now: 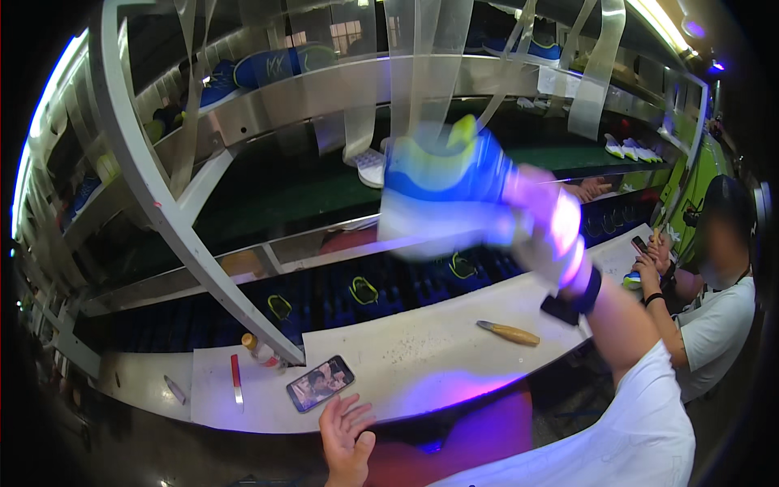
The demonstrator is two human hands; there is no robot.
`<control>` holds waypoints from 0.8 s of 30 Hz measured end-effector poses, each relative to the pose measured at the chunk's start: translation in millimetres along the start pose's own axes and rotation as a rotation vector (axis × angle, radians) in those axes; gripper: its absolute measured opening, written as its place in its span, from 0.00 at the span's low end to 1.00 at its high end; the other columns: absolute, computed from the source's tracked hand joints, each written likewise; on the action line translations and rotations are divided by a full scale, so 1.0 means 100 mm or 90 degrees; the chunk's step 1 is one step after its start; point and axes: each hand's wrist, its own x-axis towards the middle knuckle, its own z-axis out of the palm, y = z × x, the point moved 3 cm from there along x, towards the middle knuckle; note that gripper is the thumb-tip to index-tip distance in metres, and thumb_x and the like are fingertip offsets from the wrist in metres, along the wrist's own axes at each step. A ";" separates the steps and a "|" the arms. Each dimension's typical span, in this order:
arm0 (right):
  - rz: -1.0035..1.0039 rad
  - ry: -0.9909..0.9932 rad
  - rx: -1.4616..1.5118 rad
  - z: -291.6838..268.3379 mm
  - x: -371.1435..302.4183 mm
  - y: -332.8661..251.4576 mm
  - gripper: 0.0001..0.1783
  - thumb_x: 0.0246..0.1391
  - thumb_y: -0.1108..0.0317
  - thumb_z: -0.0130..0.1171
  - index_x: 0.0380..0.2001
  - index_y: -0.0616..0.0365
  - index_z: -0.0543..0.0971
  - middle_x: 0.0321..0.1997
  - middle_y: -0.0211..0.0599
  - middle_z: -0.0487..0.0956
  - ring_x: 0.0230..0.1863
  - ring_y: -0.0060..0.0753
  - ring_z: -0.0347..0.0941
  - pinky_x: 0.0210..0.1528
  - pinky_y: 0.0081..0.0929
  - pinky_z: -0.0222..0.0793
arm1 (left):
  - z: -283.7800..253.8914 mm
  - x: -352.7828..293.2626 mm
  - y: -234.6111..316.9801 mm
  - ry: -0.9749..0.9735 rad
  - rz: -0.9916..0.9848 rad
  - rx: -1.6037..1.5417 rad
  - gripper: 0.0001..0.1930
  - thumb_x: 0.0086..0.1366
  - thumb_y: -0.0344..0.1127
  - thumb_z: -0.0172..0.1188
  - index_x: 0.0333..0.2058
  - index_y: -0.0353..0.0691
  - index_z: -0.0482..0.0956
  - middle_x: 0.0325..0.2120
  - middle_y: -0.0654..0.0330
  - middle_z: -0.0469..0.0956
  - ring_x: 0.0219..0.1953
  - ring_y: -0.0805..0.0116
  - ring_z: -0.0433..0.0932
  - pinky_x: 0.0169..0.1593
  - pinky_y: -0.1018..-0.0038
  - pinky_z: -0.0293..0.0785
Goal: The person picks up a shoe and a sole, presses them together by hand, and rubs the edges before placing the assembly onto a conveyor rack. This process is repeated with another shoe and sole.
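Note:
Raised over the bench, a blue shoe (446,183) with a white sole and yellow-green trim is blurred by motion. My right hand (537,207) is closed round one end of it; its fingers are smeared too. Low at the bench's front edge, my left hand (345,442) holds nothing, its fingers apart and slightly curled. Just above that hand lies a phone (320,383) with a lit screen. A tool with a wooden handle (515,334) rests on the white bench top (422,357), below the raised shoe.
A red-handled blade (236,377), a small bottle (261,351) and a metal blade (174,390) lie or stand at left. A slanted frame post (191,243) meets the bench. Behind runs a dark rack holding shoes (363,290), then a green belt (300,203). A co-worker (714,316) sits at right.

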 end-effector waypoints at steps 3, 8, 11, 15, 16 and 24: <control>0.046 0.103 -0.216 0.07 1.00 1.02 0.35 0.56 0.68 0.72 0.68 0.43 0.75 0.53 0.49 0.81 0.47 0.60 0.82 0.47 0.47 0.81 | -0.08 -0.06 -0.16 0.018 -0.103 -0.001 0.47 0.70 0.41 0.72 0.76 0.37 0.50 0.68 0.46 0.67 0.64 0.52 0.75 0.65 0.59 0.76; 0.183 0.014 -0.241 0.55 1.72 1.70 0.17 0.69 0.56 0.61 0.47 0.59 0.86 0.47 0.51 0.86 0.59 0.48 0.80 0.60 0.41 0.75 | -0.21 -0.05 -0.17 0.085 -0.167 0.108 0.40 0.67 0.26 0.68 0.72 0.36 0.55 0.64 0.46 0.70 0.64 0.55 0.75 0.65 0.62 0.75; 0.085 -0.172 -0.165 1.35 1.33 1.13 0.16 0.61 0.61 0.67 0.51 0.48 0.85 0.54 0.42 0.84 0.55 0.52 0.80 0.58 0.44 0.77 | -0.25 0.06 -0.19 0.123 -0.158 0.124 0.38 0.68 0.24 0.66 0.72 0.36 0.56 0.63 0.48 0.71 0.62 0.57 0.77 0.63 0.63 0.76; 0.157 -0.533 -0.076 2.34 0.58 0.38 0.24 0.64 0.44 0.62 0.52 0.48 0.87 0.52 0.48 0.87 0.54 0.56 0.82 0.59 0.43 0.77 | -0.21 1.06 -0.41 -0.041 -0.023 0.404 0.35 0.68 0.26 0.67 0.70 0.36 0.63 0.64 0.45 0.73 0.65 0.56 0.75 0.66 0.61 0.73; 0.217 -0.451 0.038 2.37 0.42 0.49 0.28 0.65 0.40 0.58 0.53 0.50 0.87 0.53 0.51 0.86 0.56 0.57 0.82 0.60 0.44 0.77 | -0.19 1.37 -0.49 -0.026 0.051 0.449 0.35 0.66 0.29 0.69 0.69 0.36 0.64 0.60 0.43 0.77 0.64 0.47 0.77 0.67 0.58 0.72; 0.382 -0.383 -0.116 1.59 0.32 0.66 0.20 0.65 0.53 0.67 0.36 0.62 0.88 0.32 0.47 0.87 0.35 0.43 0.85 0.41 0.37 0.78 | -1.44 3.51 -1.26 0.376 -0.104 0.588 0.32 0.61 0.32 0.72 0.62 0.32 0.74 0.57 0.47 0.83 0.56 0.51 0.84 0.60 0.60 0.78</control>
